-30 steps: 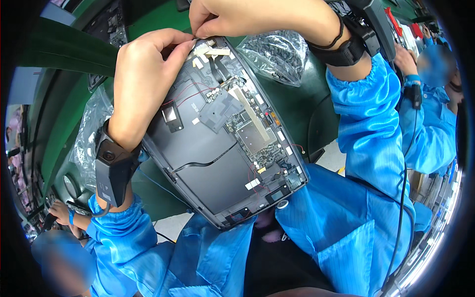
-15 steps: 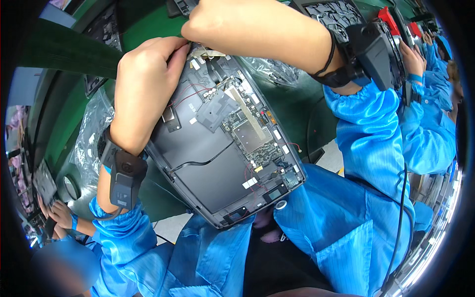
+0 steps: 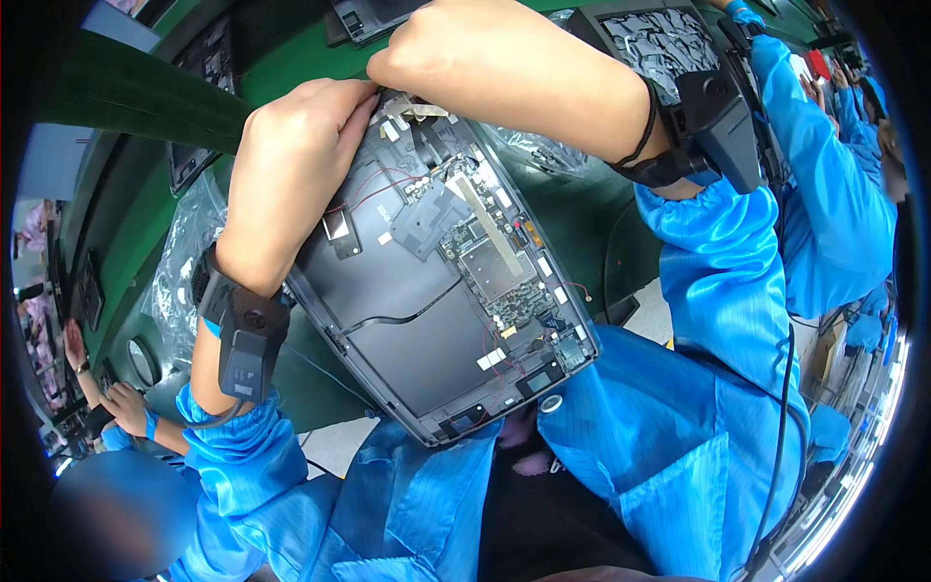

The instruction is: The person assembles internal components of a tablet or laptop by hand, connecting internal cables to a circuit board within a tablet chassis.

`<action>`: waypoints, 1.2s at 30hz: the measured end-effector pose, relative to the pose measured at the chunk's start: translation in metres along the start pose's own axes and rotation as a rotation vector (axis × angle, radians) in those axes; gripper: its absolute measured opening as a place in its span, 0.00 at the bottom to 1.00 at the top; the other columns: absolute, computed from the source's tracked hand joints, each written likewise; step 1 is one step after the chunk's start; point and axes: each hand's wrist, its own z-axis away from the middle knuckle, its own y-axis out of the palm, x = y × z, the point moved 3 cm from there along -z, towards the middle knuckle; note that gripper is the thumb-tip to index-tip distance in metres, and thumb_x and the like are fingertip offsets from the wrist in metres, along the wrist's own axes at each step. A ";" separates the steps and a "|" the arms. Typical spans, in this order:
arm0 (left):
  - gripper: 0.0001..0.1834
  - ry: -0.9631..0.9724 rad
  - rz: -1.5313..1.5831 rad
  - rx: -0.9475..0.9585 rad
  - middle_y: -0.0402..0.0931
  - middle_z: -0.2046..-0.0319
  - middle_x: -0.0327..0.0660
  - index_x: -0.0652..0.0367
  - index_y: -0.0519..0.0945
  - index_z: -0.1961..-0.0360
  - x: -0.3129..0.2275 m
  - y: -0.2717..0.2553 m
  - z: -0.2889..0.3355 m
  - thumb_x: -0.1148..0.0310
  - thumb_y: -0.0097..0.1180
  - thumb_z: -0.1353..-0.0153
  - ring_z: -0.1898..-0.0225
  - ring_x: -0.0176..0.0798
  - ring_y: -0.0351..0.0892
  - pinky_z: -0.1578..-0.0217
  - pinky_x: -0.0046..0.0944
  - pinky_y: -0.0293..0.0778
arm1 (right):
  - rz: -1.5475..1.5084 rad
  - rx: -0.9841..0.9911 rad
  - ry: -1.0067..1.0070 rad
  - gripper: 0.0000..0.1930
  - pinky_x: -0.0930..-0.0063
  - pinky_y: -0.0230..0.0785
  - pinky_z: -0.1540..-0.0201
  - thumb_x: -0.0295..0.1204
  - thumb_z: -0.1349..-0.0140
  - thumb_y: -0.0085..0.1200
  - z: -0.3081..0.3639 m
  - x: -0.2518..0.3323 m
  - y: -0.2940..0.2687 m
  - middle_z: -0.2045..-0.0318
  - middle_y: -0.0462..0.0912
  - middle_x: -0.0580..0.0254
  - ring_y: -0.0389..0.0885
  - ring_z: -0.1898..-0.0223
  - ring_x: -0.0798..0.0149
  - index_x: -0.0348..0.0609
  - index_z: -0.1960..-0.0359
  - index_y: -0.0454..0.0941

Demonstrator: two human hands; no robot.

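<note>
An opened dark grey laptop base (image 3: 398, 373) lies tilted across the bench edge, its near end by my lap. Its circuit board (image 3: 499, 272) is exposed on the right, beside a loose-looking grey plate (image 3: 419, 225). Thin red wires (image 3: 373, 197) and a black cable (image 3: 407, 318) run inside. At the far left corner my left hand (image 3: 296, 160) is closed, thumb and forefinger pinched together. My right hand (image 3: 432, 53) is curled just beside it, above the same far edge. Both sets of fingertips are hidden, so whatever they hold cannot be made out.
Clear plastic bags (image 3: 184, 267) lie left of the laptop base, and another bag (image 3: 543, 147) is behind it on the right. A tray of dark parts (image 3: 659, 44) stands at the far right. Co-workers in blue sleeves (image 3: 824, 165) sit on both sides.
My hands stay together at the far corner, shifted slightly toward the right in the picture. The co-worker's arm on the right has stretched forward. Another hand at far left has risen.
</note>
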 end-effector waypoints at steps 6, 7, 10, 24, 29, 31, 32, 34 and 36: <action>0.05 -0.030 -0.017 -0.019 0.79 0.73 0.46 0.61 0.81 0.68 0.001 0.003 0.000 0.73 0.59 0.46 0.71 0.49 0.79 0.68 0.43 0.76 | -0.006 0.012 -0.010 0.03 0.64 0.77 0.69 0.25 0.54 0.57 -0.002 0.001 0.000 0.78 0.82 0.52 0.84 0.72 0.52 0.42 0.78 0.81; 0.05 -0.029 -0.017 -0.020 0.79 0.73 0.46 0.61 0.81 0.68 0.002 0.003 -0.001 0.73 0.59 0.46 0.71 0.49 0.79 0.68 0.43 0.76 | -0.007 0.013 -0.009 0.03 0.64 0.77 0.69 0.26 0.53 0.57 -0.002 0.001 0.000 0.78 0.82 0.52 0.84 0.72 0.52 0.42 0.77 0.81; 0.05 -0.033 0.018 -0.015 0.79 0.73 0.47 0.62 0.82 0.67 0.004 0.003 -0.001 0.74 0.59 0.46 0.70 0.50 0.79 0.68 0.43 0.76 | -0.030 -0.014 -0.018 0.03 0.64 0.77 0.68 0.26 0.53 0.57 -0.001 -0.006 0.008 0.78 0.82 0.52 0.84 0.72 0.52 0.42 0.76 0.82; 0.09 -0.172 0.150 -0.026 0.81 0.68 0.50 0.64 0.82 0.61 0.005 -0.003 -0.002 0.74 0.58 0.44 0.67 0.53 0.81 0.63 0.42 0.76 | -0.055 -0.180 -0.083 0.05 0.64 0.74 0.65 0.30 0.50 0.58 0.009 -0.004 -0.020 0.76 0.81 0.61 0.81 0.67 0.56 0.44 0.74 0.79; 0.08 -0.182 0.107 -0.139 0.80 0.65 0.47 0.62 0.82 0.63 -0.020 -0.037 0.006 0.75 0.60 0.45 0.64 0.48 0.79 0.61 0.39 0.74 | -0.281 -0.106 -0.026 0.08 0.64 0.71 0.61 0.30 0.54 0.64 0.035 0.043 -0.053 0.72 0.76 0.64 0.76 0.63 0.57 0.44 0.76 0.77; 0.07 -0.129 0.019 -0.146 0.79 0.66 0.45 0.61 0.82 0.66 -0.033 -0.043 0.022 0.75 0.61 0.47 0.63 0.47 0.77 0.61 0.40 0.72 | -0.302 0.023 0.064 0.10 0.65 0.70 0.57 0.29 0.57 0.66 0.038 0.049 -0.040 0.69 0.75 0.63 0.74 0.59 0.56 0.44 0.75 0.76; 0.06 -0.104 -0.002 -0.137 0.79 0.67 0.45 0.60 0.83 0.67 -0.041 -0.044 0.030 0.75 0.62 0.48 0.63 0.47 0.76 0.61 0.41 0.71 | -0.297 0.024 0.071 0.10 0.65 0.70 0.57 0.29 0.57 0.66 0.039 0.050 -0.037 0.69 0.75 0.63 0.74 0.59 0.56 0.44 0.75 0.76; 0.09 -0.123 0.009 -0.068 0.77 0.67 0.43 0.60 0.82 0.67 -0.055 -0.044 0.041 0.73 0.66 0.51 0.64 0.48 0.74 0.63 0.41 0.71 | -0.369 0.000 0.128 0.12 0.64 0.69 0.55 0.29 0.57 0.67 0.040 0.046 -0.034 0.68 0.74 0.63 0.74 0.58 0.56 0.44 0.74 0.76; 0.12 -0.182 0.050 -0.007 0.77 0.66 0.43 0.60 0.82 0.66 -0.062 -0.045 0.049 0.71 0.68 0.53 0.63 0.48 0.74 0.63 0.41 0.71 | -0.435 -0.047 0.134 0.12 0.64 0.68 0.55 0.29 0.57 0.67 0.040 0.047 -0.032 0.68 0.74 0.62 0.73 0.58 0.55 0.45 0.73 0.76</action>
